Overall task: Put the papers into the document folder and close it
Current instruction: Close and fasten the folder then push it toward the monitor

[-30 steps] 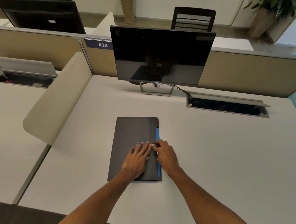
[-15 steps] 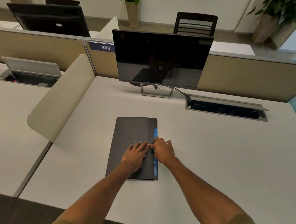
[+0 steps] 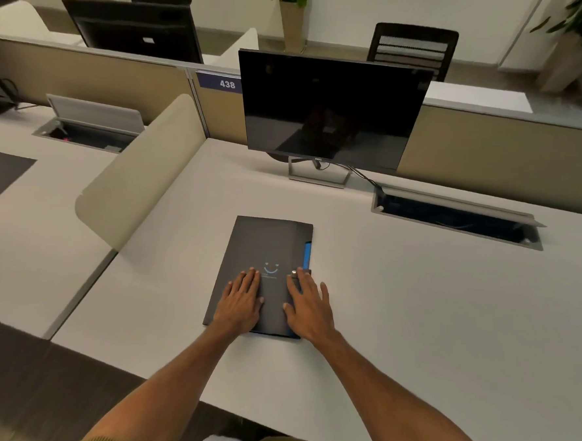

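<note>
Head view: document folder (image 3: 267,252) flat on desk (image 3: 425,314), long axis running away. Left hand (image 3: 240,300) and right hand (image 3: 310,306) splayed flat, gripping nothing. Snap (image 3: 294,272) just beyond right fingertips (image 3: 299,275); right nearer.

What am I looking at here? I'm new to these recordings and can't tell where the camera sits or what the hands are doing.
The camera is worn on a person's head and looks down at their own bare arms. On the white desk lies a dark document folder, shut, with a blue edge and a small metal snap. The left hand and right hand lie flat and open on it, gripping nothing. Behind stand a switched-off Dell monitor and an open cable tray.
</note>
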Available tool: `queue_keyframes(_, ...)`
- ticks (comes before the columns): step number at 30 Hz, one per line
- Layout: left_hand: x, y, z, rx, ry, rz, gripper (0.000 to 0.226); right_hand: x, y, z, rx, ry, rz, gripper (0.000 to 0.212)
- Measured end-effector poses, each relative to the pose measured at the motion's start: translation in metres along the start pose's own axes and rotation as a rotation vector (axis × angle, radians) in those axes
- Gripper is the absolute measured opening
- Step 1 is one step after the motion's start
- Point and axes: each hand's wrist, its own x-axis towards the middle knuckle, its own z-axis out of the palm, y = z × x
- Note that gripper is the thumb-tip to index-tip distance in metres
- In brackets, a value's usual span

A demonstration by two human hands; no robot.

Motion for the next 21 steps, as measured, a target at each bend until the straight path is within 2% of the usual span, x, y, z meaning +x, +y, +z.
queue_keyframes(5,-0.003,-0.011,-0.002,-0.010,-0.022,-0.068,0.072,0.009,-0.005,0.014,-0.048,-0.138,0.046,0.077)
queue_keyframes(21,0.072,-0.104,-0.050,-0.020,-0.064,-0.022,0.075,0.125,-0.058,0.007,-0.067,-0.186,0.045,0.076)
